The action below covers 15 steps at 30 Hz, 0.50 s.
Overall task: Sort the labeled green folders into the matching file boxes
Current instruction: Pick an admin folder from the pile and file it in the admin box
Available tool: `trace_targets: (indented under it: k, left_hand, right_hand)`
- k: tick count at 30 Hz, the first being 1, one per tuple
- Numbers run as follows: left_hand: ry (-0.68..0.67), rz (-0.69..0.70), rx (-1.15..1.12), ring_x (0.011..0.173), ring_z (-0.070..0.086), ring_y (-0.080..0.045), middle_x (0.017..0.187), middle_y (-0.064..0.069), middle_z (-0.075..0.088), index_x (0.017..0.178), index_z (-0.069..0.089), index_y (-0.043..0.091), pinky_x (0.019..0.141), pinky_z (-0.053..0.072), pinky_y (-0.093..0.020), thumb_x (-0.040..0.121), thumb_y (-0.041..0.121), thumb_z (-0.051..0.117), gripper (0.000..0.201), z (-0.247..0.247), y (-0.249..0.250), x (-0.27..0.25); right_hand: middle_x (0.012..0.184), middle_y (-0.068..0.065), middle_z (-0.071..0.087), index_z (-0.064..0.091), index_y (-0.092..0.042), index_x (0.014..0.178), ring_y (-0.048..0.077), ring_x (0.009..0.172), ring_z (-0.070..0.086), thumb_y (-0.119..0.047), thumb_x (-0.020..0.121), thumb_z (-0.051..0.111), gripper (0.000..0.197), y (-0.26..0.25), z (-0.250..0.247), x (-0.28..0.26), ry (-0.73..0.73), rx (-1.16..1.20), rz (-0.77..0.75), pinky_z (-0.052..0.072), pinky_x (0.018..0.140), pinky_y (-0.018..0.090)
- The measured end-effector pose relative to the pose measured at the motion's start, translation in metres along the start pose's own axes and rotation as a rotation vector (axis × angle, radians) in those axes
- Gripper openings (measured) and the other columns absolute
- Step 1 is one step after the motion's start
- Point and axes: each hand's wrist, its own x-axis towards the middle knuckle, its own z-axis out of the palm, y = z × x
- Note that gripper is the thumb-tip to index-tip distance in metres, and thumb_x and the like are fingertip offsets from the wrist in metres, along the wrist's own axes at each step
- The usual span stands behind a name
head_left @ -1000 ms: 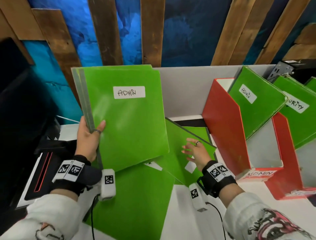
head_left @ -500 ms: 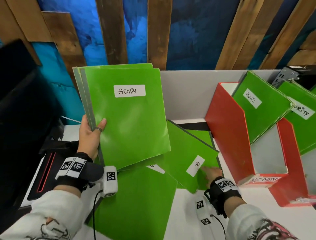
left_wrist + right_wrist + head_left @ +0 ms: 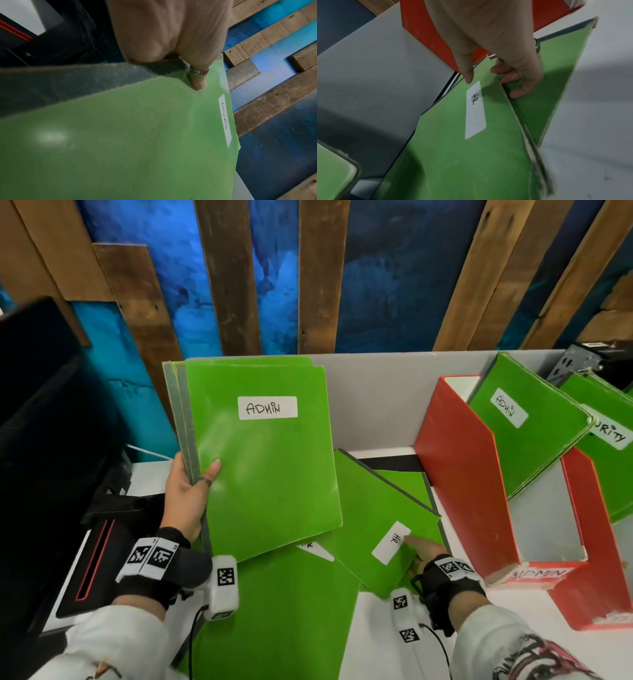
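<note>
My left hand (image 3: 186, 491) (image 3: 178, 56) grips a stack of green folders upright by its grey spine; the front one is the ADMIN folder (image 3: 267, 467) (image 3: 137, 135), with my thumb on its cover. My right hand (image 3: 423, 553) (image 3: 496, 70) pinches the near corner of the HR folder (image 3: 376, 529) (image 3: 471, 148), thumb on top and fingers underneath, lifting it off another green folder (image 3: 407, 484) (image 3: 539, 101). A further green folder (image 3: 284, 618) lies flat in front. The red ADMIN file box (image 3: 466, 484) stands to the right with an ADMIN folder (image 3: 527, 426) inside.
A second red file box (image 3: 596, 542) holds a folder labeled with letters ending in URITY (image 3: 613, 419). A black device with a red stripe (image 3: 82, 559) lies at the left. A grey partition (image 3: 373, 402) backs the white table (image 3: 513, 631).
My right hand slid from the top of the HR folder to its near corner and took hold, raising that edge. The left hand kept the upright stack still.
</note>
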Motion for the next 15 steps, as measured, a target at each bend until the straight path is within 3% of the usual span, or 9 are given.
trace_targets:
  k: [2,4,6,8,11,15]
  left_hand:
    - [0.01,-0.001,0.0,0.122,0.052,-0.032,0.129,-0.013,0.057,0.13,0.044,0.016,0.108,0.036,-0.054,0.089,0.011,0.059,0.044,-0.003,-0.001,0.002]
    - [0.022,0.002,-0.006,0.122,0.052,-0.032,0.128,-0.012,0.057,0.127,0.046,0.017,0.107,0.037,-0.054,0.089,0.011,0.059,0.041,-0.004,-0.001,0.005]
    - [0.033,0.012,-0.006,0.12,0.053,-0.035,0.123,-0.011,0.059,0.121,0.049,0.021,0.106,0.038,-0.056,0.089,0.012,0.06,0.035,-0.006,0.001,0.009]
    - [0.037,0.032,-0.015,0.121,0.053,-0.036,0.126,-0.013,0.058,0.122,0.049,0.02,0.105,0.037,-0.058,0.085,0.019,0.064,0.04,-0.007,0.003,0.011]
    - [0.054,0.053,-0.023,0.123,0.051,-0.037,0.13,-0.016,0.056,0.124,0.048,0.02,0.105,0.036,-0.059,0.081,0.026,0.067,0.047,-0.009,0.007,0.015]
    - [0.082,0.088,-0.014,0.123,0.049,-0.038,0.131,-0.02,0.053,0.126,0.045,0.013,0.107,0.035,-0.059,0.084,0.02,0.065,0.047,-0.008,0.017,0.018]
  right_hand:
    - [0.089,0.006,0.053,0.048,0.0,0.13,0.026,0.094,0.051,-0.025,0.085,0.065,0.055,0.003,0.001,-0.004,-0.037,0.027,-0.026,0.049,0.095,0.046]
    - [0.077,0.004,0.046,0.05,-0.002,0.125,0.025,0.084,0.05,-0.023,0.085,0.065,0.047,0.001,0.001,-0.006,-0.044,0.034,-0.008,0.052,0.082,0.042]
    - [0.068,0.008,0.043,0.057,-0.001,0.097,0.022,0.064,0.044,-0.017,0.08,0.072,0.028,-0.005,0.001,-0.013,-0.006,0.07,0.032,0.046,0.054,0.033]
    - [0.061,0.009,0.04,0.046,-0.009,0.074,0.019,0.055,0.037,-0.013,0.081,0.072,0.027,-0.006,0.003,-0.012,-0.004,0.112,0.031,0.037,0.042,0.023]
    - [0.071,0.006,0.049,0.045,-0.016,0.086,0.017,0.062,0.044,-0.008,0.087,0.063,0.02,-0.004,0.0,-0.02,-0.06,0.199,-0.028,0.04,0.051,0.027]
    - [0.095,0.009,0.057,0.046,-0.02,0.108,0.027,0.083,0.054,-0.001,0.094,0.049,0.024,0.005,-0.017,-0.025,-0.089,0.306,-0.095,0.049,0.07,0.045]
